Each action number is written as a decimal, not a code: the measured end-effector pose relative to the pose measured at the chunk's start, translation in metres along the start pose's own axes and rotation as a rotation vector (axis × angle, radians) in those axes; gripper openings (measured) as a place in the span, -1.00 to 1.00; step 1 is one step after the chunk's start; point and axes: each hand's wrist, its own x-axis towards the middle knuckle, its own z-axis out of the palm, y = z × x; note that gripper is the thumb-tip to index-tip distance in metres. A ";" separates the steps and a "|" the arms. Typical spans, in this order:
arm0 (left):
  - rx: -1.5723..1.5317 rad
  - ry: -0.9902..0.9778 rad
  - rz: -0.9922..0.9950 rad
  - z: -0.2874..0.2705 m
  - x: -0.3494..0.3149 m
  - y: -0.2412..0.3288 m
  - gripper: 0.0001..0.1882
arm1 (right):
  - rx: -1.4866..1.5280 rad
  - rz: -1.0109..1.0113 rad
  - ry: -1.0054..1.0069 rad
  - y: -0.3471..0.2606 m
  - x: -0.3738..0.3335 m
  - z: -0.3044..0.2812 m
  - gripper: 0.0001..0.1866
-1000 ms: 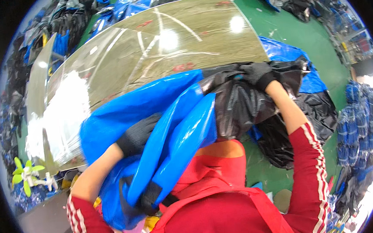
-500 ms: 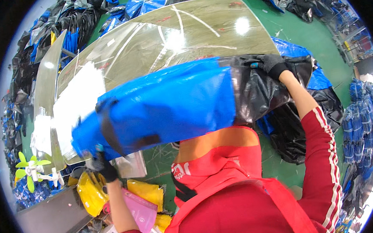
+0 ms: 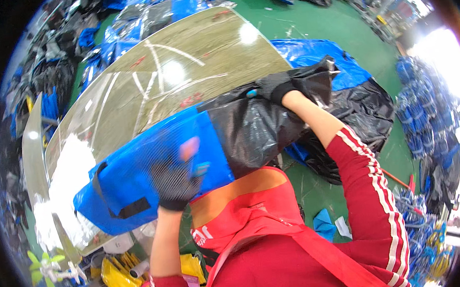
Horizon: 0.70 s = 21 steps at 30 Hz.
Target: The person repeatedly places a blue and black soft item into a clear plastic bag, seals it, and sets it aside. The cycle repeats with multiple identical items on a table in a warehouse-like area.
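A long blue and black sheet-plastic bag lies across the near side of the glossy tabletop. It has a black strap and a dark patch at its left end. My left hand, in a dark knit glove, is over the blue part, blurred by motion, with its fingers stretched out and apart. At the top edge of the black part, my gloved right hand is closed on the plastic. Just beyond it, a second blue and black bag hangs off the table's right side.
White sheets lie at the table's left edge. A small green fan and yellow pieces are at the lower left. Bundled blue straps hang at the right. Heaped blue and black bags lie beyond the table on a green floor.
My left hand has let go of the bag's lower left corner and moved right onto its blue part. My right hand keeps hold of the black part. The view has shifted.
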 end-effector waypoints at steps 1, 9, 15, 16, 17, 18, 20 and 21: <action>-0.070 -0.257 0.046 0.029 0.022 0.010 -0.25 | -0.025 -0.031 0.048 -0.002 -0.008 -0.007 -0.28; -0.178 -0.385 0.142 0.089 0.044 0.010 -0.23 | -0.248 0.109 0.409 0.073 -0.083 -0.021 -0.53; -0.283 -0.349 0.240 0.110 0.079 0.059 -0.02 | -0.159 0.029 0.608 0.110 -0.067 0.035 -0.54; -0.272 -0.365 0.151 0.115 0.079 0.066 -0.01 | -0.178 0.051 0.806 0.113 -0.070 0.042 -0.54; -0.207 -0.307 0.192 0.121 0.081 0.071 0.00 | 0.001 0.139 0.960 0.115 -0.078 0.046 -0.48; -0.283 -0.333 0.140 0.124 0.080 0.075 0.01 | 0.445 0.339 1.085 0.115 -0.087 0.050 -0.45; -0.287 -0.364 0.124 0.124 0.079 0.079 0.02 | 1.532 0.355 0.924 0.109 -0.112 0.053 -0.42; -0.287 -0.290 0.123 0.123 0.080 0.078 0.02 | 2.117 0.249 0.580 0.103 -0.125 0.050 -0.42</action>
